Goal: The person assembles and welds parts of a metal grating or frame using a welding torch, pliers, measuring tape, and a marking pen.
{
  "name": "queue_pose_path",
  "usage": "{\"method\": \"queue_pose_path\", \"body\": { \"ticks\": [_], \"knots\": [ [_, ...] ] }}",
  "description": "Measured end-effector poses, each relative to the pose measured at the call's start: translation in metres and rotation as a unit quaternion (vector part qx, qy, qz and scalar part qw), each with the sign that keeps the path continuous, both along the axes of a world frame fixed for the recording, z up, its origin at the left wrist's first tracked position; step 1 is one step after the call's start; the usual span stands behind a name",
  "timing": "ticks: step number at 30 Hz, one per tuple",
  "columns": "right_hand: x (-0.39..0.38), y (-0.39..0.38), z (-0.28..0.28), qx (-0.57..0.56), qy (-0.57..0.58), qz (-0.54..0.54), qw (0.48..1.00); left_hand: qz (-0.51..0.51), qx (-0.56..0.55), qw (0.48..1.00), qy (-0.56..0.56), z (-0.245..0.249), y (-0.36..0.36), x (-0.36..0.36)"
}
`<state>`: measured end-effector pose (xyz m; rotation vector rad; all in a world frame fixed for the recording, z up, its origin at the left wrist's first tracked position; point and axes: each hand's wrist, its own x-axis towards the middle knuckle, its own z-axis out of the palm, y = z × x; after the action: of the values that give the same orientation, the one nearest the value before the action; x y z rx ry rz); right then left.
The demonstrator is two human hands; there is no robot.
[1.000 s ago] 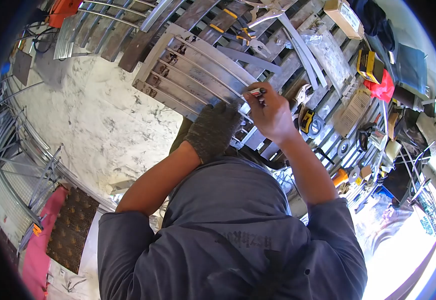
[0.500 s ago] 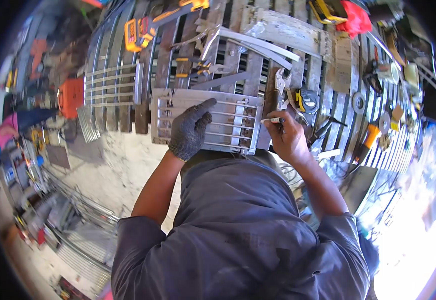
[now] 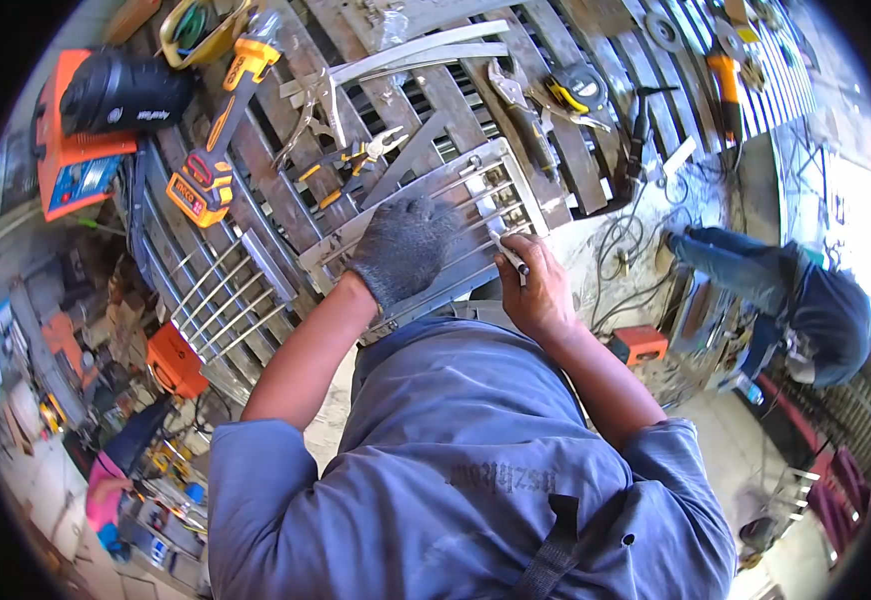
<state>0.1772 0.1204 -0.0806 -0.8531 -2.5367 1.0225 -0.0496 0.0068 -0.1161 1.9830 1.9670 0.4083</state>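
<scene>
A flat metal frame with several thin rods [image 3: 518, 185] lies tilted on the slatted bench edge, close to my body. My left hand [image 3: 408, 248], in a dark grey knit glove, rests over the frame's left and middle part; its fingers are curled, and what they may grip is hidden. Bare and ungloved, my right hand [image 3: 539, 280] pinches a white marker [image 3: 514, 256] with a dark end, its tip at the frame's right part. Pliers with yellow and black handles [image 3: 366, 155] and a flat metal strip [image 3: 411, 155] lie just beyond the frame.
A yellow cordless grinder [image 3: 221, 130], locking pliers [image 3: 521, 110] and a tape measure [image 3: 578, 90] lie on the slatted bench [image 3: 266, 160]. A second rod grid [image 3: 231, 300] is at left. An orange box [image 3: 640, 345] and a bending person [image 3: 806, 300] are at right.
The view has turned, and the frame now appears tilted. My left hand has curled its pointing finger in over the rods. My right hand has brought the marker onto the frame's right part.
</scene>
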Motion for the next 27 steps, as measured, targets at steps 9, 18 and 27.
{"method": "queue_pose_path", "body": {
  "ticks": [9, 18, 27],
  "knots": [
    [0.0, -0.03, -0.018, 0.061, 0.014, -0.011, 0.998, -0.086, -0.034, 0.993, 0.068, -0.002, 0.026, -0.001],
    [-0.011, -0.037, -0.027, 0.083, -0.024, -0.019, 0.996, -0.095, -0.094, 0.99, 0.052, 0.0, 0.034, -0.002],
    [-0.014, -0.039, -0.037, 0.113, -0.033, -0.019, 0.993, -0.089, -0.038, 0.995, 0.027, -0.001, 0.033, -0.006]
  ]
}}
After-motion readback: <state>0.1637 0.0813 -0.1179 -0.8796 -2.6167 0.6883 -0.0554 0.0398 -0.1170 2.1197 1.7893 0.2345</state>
